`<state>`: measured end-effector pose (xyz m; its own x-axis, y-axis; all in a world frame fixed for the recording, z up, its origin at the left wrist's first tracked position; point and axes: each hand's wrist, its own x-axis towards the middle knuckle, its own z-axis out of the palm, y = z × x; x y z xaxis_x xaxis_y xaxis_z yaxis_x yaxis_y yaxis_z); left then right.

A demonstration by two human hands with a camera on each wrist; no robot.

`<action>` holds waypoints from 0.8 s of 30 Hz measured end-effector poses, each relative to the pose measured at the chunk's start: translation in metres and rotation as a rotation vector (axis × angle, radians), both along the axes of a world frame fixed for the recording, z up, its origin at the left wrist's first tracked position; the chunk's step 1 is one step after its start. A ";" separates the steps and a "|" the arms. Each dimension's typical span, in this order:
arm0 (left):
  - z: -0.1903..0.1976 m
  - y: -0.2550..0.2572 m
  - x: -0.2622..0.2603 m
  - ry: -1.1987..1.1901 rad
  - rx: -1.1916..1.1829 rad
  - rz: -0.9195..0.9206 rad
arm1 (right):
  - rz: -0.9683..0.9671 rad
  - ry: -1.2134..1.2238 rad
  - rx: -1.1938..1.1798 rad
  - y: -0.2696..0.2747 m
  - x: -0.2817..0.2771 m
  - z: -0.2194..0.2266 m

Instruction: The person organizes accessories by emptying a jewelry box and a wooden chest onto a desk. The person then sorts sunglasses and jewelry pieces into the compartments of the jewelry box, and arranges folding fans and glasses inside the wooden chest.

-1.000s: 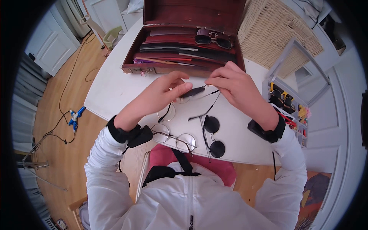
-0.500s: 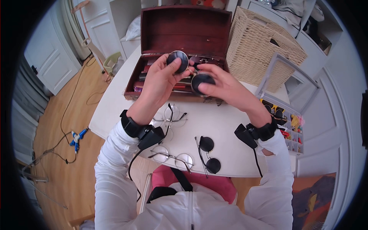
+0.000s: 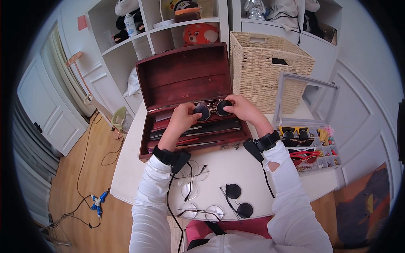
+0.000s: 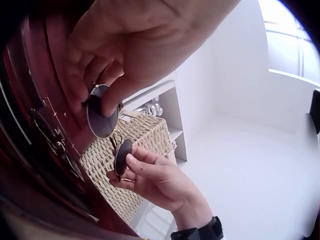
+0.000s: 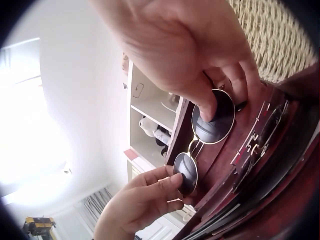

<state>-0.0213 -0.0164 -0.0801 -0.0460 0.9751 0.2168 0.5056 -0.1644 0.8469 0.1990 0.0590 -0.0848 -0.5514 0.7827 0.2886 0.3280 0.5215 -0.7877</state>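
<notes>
Both hands hold a pair of round sunglasses with dark lenses and a thin gold frame, over the back part of an open dark red chest. My left hand pinches one lens at the outer side, thumb on the glass. The other lens is pinched by my right hand, its thumb also on the lens. In the right wrist view the gold bridge shows between the two lenses, and another pair of sunglasses lies in the chest close by. Flat dark cases or folders stand in rows inside it.
On the white table lie round clear glasses and round black sunglasses. To the right stands an open clear-lidded box with more sunglasses and small trinkets. A woven basket stands behind it, before white shelves.
The sunglasses went from low over the table in front of the chest, up and forward to above its back part. Their lenses were turned to face me. The head view has tipped upward.
</notes>
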 end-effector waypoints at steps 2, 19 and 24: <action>-0.001 0.003 0.001 0.242 -0.092 0.056 | -0.050 0.023 -0.055 0.006 -0.003 -0.012; -0.008 0.003 -0.001 0.504 -0.041 -0.143 | -0.316 -0.461 0.210 -0.004 -0.007 -0.023; -0.019 0.008 -0.009 0.317 -0.037 -0.120 | -0.302 -0.430 0.244 -0.003 -0.002 -0.022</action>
